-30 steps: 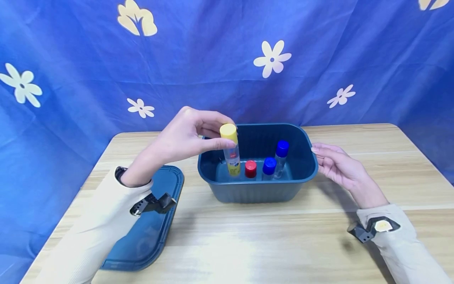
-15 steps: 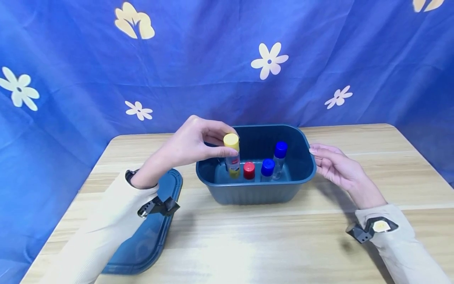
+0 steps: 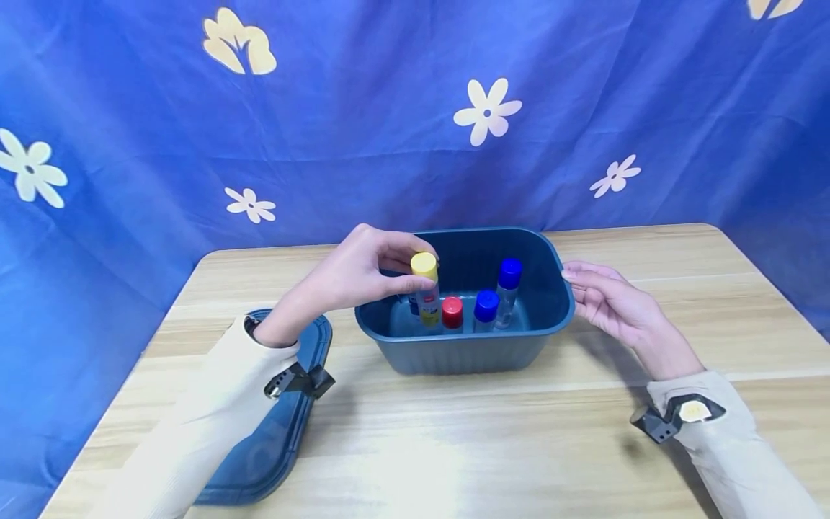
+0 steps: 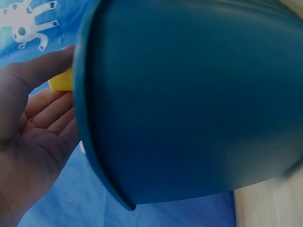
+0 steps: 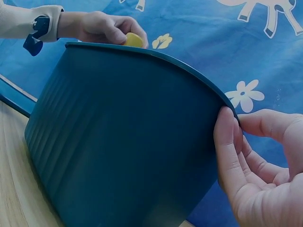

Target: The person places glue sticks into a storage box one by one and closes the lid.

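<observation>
A dark teal plastic bin (image 3: pixel 454 355) stands on the table. My left hand (image 3: pixel 366 267) reaches over its left rim and grips a yellow-capped clear glue stick (image 3: pixel 424 265) between thumb and fingers. That stick is upright inside the bin; in the left wrist view the wall hides all but its yellow cap (image 4: pixel 61 81). Beside it stand a red-capped glue stick (image 3: pixel 452 311) and two blue-capped ones (image 3: pixel 485 306), (image 3: pixel 509 274). Something dark blue shows partly behind the held stick. With thumb and fingers, my right hand (image 5: pixel 265 161) pinches the bin's right rim.
A teal lid (image 3: pixel 272 432) lies flat on the table's left side, partly under my left forearm. Behind the wooden table (image 3: pixel 519 447) hangs a blue cloth (image 3: pixel 363 130) with pale flowers.
My left hand has moved down and slightly right, lowering the yellow-capped glue stick deeper into the bin. The right hand stays at the rim. The head view has shifted slightly.
</observation>
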Action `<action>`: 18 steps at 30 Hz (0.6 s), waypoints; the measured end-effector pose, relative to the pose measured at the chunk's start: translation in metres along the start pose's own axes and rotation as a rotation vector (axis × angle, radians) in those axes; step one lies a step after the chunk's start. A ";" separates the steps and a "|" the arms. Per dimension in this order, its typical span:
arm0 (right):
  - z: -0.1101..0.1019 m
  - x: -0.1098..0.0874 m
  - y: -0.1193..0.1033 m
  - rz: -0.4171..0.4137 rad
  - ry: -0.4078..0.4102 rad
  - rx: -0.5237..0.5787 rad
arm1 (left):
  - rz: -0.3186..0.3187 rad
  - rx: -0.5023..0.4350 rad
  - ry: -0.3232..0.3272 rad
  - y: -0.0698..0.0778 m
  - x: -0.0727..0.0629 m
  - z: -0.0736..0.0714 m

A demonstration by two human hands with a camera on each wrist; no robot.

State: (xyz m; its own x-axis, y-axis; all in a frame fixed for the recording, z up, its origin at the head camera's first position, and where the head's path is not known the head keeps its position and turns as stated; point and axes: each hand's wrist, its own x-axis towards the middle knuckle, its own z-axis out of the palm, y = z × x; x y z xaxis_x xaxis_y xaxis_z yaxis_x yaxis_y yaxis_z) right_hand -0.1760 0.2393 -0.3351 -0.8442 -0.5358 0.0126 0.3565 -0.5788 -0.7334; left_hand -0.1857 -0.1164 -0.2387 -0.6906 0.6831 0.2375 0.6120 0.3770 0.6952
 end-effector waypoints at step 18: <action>0.000 0.000 0.001 0.003 0.021 0.023 | 0.071 0.102 -0.062 -0.017 0.003 0.015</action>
State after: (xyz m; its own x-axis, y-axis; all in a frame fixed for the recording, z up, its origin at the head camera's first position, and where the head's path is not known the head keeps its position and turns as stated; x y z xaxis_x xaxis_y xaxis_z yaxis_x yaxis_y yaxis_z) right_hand -0.1760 0.2389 -0.3357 -0.8513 -0.5247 -0.0039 0.3678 -0.5912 -0.7178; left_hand -0.1929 -0.1113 -0.2601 -0.6211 0.7465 0.2387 0.6966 0.3862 0.6047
